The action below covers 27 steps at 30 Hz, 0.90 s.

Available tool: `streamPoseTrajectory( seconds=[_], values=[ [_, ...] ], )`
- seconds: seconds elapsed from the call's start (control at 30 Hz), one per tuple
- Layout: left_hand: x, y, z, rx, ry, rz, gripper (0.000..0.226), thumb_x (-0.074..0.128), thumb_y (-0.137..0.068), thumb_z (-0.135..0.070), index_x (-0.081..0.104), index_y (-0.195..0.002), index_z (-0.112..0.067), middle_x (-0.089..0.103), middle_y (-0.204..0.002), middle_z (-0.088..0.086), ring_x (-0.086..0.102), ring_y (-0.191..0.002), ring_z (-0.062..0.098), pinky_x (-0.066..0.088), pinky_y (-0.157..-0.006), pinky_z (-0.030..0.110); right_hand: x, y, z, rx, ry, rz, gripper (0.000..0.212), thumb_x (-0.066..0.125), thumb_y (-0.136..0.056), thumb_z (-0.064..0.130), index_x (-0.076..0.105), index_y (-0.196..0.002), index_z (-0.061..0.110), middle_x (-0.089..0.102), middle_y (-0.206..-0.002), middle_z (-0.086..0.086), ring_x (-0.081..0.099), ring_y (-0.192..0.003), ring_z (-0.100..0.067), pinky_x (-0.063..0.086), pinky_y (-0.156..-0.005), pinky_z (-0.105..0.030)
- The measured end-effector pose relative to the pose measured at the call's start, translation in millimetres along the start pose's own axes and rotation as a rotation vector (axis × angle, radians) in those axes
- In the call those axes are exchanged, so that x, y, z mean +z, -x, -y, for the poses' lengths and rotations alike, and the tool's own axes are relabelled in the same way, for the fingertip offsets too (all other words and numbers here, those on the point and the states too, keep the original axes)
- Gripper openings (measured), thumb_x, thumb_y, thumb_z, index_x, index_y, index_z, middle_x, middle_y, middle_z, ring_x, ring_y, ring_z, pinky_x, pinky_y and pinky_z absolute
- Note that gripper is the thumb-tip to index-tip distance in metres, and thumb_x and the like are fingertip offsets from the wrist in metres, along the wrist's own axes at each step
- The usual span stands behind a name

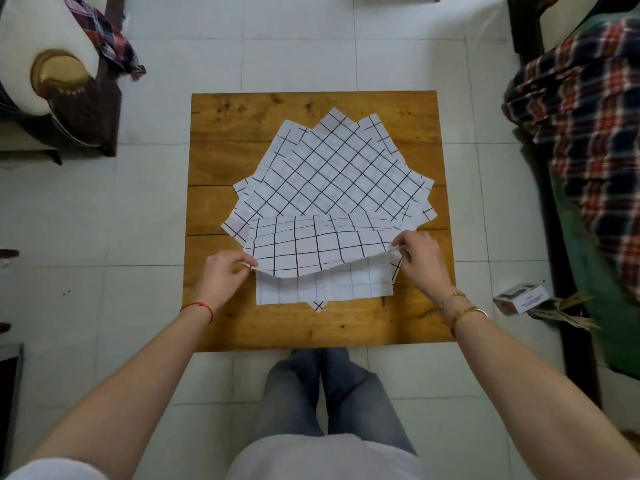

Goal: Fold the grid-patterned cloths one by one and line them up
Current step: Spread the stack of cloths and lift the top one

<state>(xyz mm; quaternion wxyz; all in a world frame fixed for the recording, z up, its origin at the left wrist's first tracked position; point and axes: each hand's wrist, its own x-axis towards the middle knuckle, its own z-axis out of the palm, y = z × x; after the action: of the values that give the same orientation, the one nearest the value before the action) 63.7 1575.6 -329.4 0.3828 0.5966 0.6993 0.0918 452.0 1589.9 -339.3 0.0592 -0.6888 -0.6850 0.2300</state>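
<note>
Several white cloths with a black grid lie fanned in a pile [332,168] on the middle of a square wooden table [214,161]. The nearest cloth [311,251] is doubled over toward me, its upper layer lifted and sagging over the lower layer near the table's front. My left hand [225,275] pinches the upper layer's left corner. My right hand [420,261] pinches its right corner. Both hands hover just above the table top.
The table stands on a white tiled floor. A chair with a plaid garment [110,39] is at the back left. A bed with a plaid blanket [581,116] runs along the right. A small box [521,299] lies on the floor by the table's right side.
</note>
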Motion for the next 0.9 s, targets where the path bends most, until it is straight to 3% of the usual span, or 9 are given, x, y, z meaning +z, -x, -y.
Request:
streamPoseTrajectory(
  seconds=[0.23,0.47,0.6,0.7,0.9],
  values=[
    [49.8,0.7,34.6,-0.015,-0.082,0.052,0.023,0.066,-0.087,-0.007,0.073,-0.089,-0.028,0.069,-0.101,-0.003,0.060,-0.099,0.013,0.053,-0.092,0.037,43.6,24.2,-12.3,-0.007,-0.023,0.121,0.033,0.050,-0.075,-0.006,0.062,-0.095,0.018,0.063,-0.090,0.003,0.053,-0.088,-0.020,0.047,-0.079,-0.040],
    [85.6,-4.6,59.8,-0.032,-0.170,0.007,0.035,0.052,-0.090,-0.001,0.068,-0.088,-0.032,0.066,-0.099,-0.007,0.057,-0.105,0.016,0.046,-0.101,0.044,82.4,28.1,-11.2,0.007,0.002,0.164,0.029,0.055,-0.077,0.009,0.060,-0.105,0.015,0.060,-0.099,-0.001,0.051,-0.098,-0.021,0.040,-0.090,-0.037],
    [90.9,-16.8,57.1,0.012,-0.196,-0.084,0.037,0.051,-0.089,0.002,0.065,-0.109,-0.026,0.063,-0.111,-0.006,0.052,-0.116,0.015,0.027,-0.111,0.037,98.8,-2.2,7.7,-0.109,-0.006,0.029,0.029,0.050,-0.084,0.014,0.058,-0.112,0.010,0.058,-0.107,-0.006,0.050,-0.103,-0.023,0.044,-0.091,-0.041],
    [91.4,-35.2,46.5,0.093,-0.199,-0.146,0.040,0.046,-0.092,-0.002,0.056,-0.126,-0.020,0.057,-0.126,-0.002,0.045,-0.125,0.013,0.020,-0.114,0.033,111.4,-37.4,35.7,-0.218,-0.003,-0.055,0.035,0.050,-0.089,0.014,0.056,-0.122,0.005,0.057,-0.121,-0.009,0.047,-0.117,-0.027,0.041,-0.100,-0.042],
    [107.1,-88.4,36.3,0.124,-0.457,-0.080,0.059,0.040,-0.099,-0.020,0.016,-0.154,-0.016,0.014,-0.162,0.004,0.008,-0.150,0.022,0.008,-0.121,0.047,146.0,-91.3,104.8,-0.422,0.135,0.063,0.052,0.041,-0.092,0.025,0.042,-0.140,0.005,0.043,-0.145,-0.009,0.031,-0.138,-0.033,0.026,-0.114,-0.047]
  ],
)
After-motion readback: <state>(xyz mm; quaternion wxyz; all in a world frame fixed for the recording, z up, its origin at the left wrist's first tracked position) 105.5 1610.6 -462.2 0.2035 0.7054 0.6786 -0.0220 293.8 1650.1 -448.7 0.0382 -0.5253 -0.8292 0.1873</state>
